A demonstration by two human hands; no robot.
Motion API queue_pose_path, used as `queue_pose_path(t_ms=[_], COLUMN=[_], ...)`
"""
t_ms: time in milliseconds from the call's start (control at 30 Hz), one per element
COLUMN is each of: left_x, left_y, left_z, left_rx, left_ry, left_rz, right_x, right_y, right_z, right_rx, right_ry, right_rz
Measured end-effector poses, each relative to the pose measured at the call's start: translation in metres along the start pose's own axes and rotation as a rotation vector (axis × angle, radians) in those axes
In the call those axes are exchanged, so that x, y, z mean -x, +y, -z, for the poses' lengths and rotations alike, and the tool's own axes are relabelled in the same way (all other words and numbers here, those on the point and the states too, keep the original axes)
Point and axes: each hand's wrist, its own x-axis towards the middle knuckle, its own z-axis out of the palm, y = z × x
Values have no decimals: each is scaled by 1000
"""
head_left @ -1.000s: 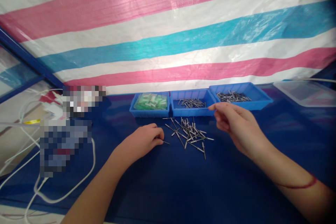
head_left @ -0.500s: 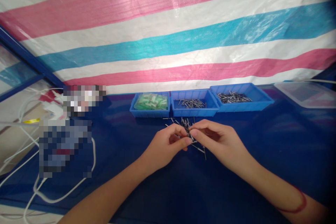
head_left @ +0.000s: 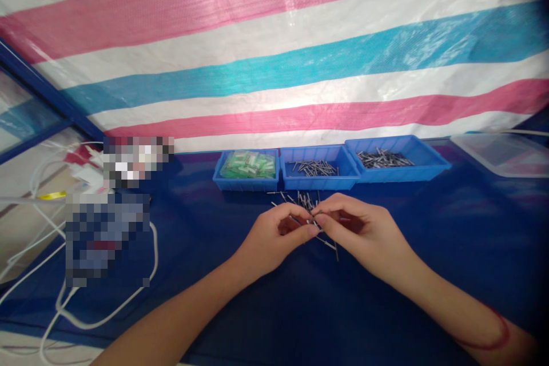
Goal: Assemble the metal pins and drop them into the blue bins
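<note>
Between the meeting fingertips of the left hand point(head_left: 274, 237) and the right hand point(head_left: 369, 234), a slim metal pin point(head_left: 312, 221), largely hidden. Thumb and index of each hand are pinched in on this point and appear to grip it; whether one pin or two is held cannot be told. Step in hand, as judged: fine two-handed handling of a small part. The next move calls for a light, steady pinch, with the tips kept clear of neighbouring pieces. Just beyond the fingers, and partly masked by them, loose pins point(head_left: 305, 200) lie crossed on the worktop point(head_left: 266, 314); a few project just to the near right of the left thumb. Farther beyond, three blue bins in a row: directly ahead of the fingers, the middle bin point(head_left: 319, 184), with similar pins; to their left, the left bin point(head_left: 246, 185), with a bag of green pieces point(head_left: 249, 166); to their right, the right bin point(head_left: 414, 174), with more pins. Well left of the fingers, a white cable point(head_left: 156, 251); behind everything, a striped sheet point(head_left: 274, 74).
</note>
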Motion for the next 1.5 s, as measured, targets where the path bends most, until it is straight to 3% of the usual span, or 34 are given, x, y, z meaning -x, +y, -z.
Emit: queue_pose_path(t_ms=[233,333,467,600,767,933,1133,1300,1500], left_x=[1,2,2,1,-2,-3,-2,-3,-7], left_y=[11,11,15,21,16,6,5,5,0], left_z=[4,6,11,18,24,21,11,11,17], left_rx=[-73,-118,-278,-572,-839,-1036,-1198,-1239,-1216], left_ry=[157,146,169,189,142,59,-86,-121,-140], left_rz=[-65,-72,-64,-113,-195,-317,-352,-347,-379], right_x=[-4,-12,-28,-39,-45,-41,-37,-32,-23], right_y=[2,3,8,25,57,55,30,20,13], right_z=[3,16,65,123,153,146,109,71,44], right_rx=[143,281,648,1017,1214,1233,1116,949,851], right_ry=[-68,21,405,622,636,614,579,387,139], right_rz=[62,128,192,84,-3,-8,102,232,250])
